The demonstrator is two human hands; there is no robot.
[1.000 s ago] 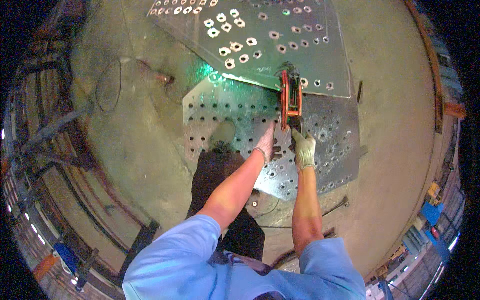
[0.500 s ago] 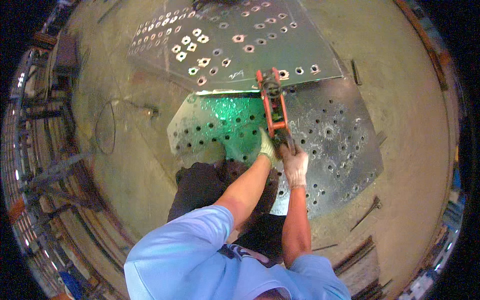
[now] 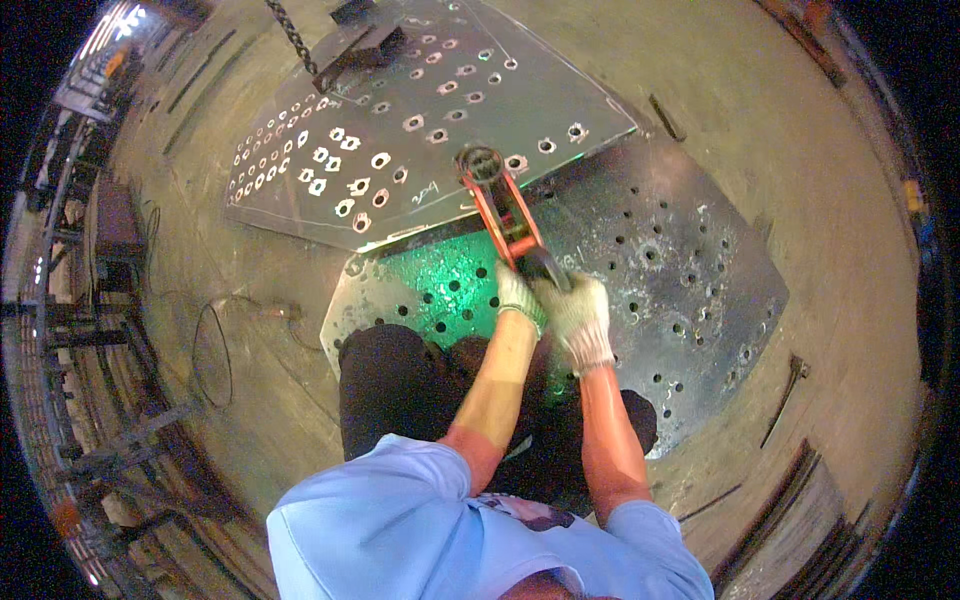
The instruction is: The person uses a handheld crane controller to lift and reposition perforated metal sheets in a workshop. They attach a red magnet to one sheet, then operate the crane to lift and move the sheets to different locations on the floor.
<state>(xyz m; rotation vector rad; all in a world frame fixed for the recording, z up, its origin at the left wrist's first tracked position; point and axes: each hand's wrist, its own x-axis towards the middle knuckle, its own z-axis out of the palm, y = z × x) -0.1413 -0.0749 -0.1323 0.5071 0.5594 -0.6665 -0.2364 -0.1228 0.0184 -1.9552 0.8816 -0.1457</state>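
With both hands gloved in pale knit, I grip an orange-and-black tool [image 3: 508,215] that has a long open frame and a round dark head. My left hand [image 3: 519,301] closes around its rear end from the left. My right hand [image 3: 579,316] is wrapped around the dark grip just beside it. The tool's head appears over the near edge of a dark steel plate [image 3: 500,130] with many shiny-rimmed holes; whether it touches cannot be told. Below my hands lies a second holed steel plate [image 3: 705,250], its left part lit green.
A chain [image 3: 290,40] hangs at the upper left, near a dark metal block [image 3: 365,50] on the far plate. A thin wire loop [image 3: 211,355] lies left on the floor. Metal bars [image 3: 770,515] and a rod [image 3: 785,400] are at right. Steel racking [image 3: 110,350] stands left.
My view has shifted, bringing the chain and dark block into sight. The tool has turned, showing its round head, which now appears farther left. Both hands keep their grip.
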